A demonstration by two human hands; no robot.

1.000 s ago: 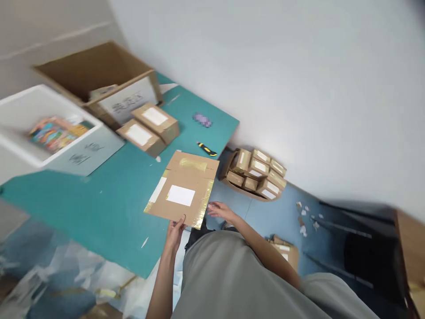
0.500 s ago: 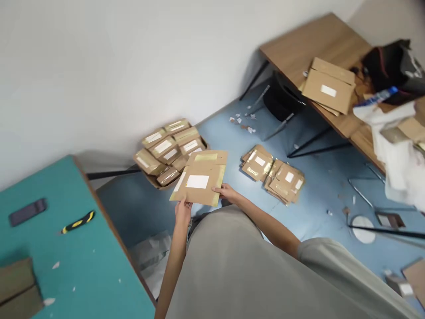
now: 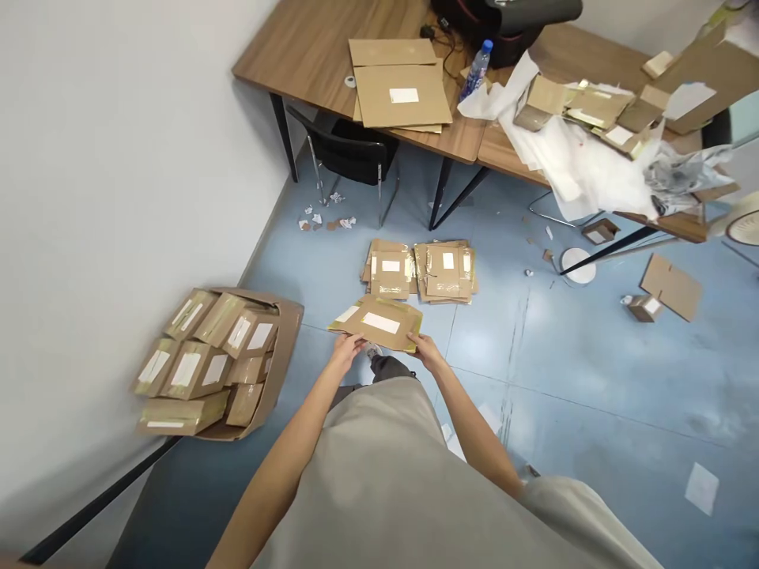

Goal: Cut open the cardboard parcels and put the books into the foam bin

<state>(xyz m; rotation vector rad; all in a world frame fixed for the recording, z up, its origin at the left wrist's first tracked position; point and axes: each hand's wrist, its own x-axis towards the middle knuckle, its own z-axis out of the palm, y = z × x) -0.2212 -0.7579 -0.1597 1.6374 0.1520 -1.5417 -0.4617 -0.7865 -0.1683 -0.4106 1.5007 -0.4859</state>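
A flattened cardboard box with a white label and yellowish tape along its edges is held out before my body. My left hand grips its near left edge, fingers closed on it. At the near right corner my right hand pinches the same piece. Just beyond it on the blue floor lie two stacks of flattened boxes, a left stack and a right stack, both taped and labelled.
A large open carton packed with taped, labelled boxes stands by the wall at left. Ahead, a wooden table bears flat cardboard, a water bottle and white wrapping. Beneath it is a black chair. Paper scraps litter the floor.
My view and body have turned right, so the teal table has left the picture. The flattened box, still in both hands, has swung from beside the carton to before the floor stacks.
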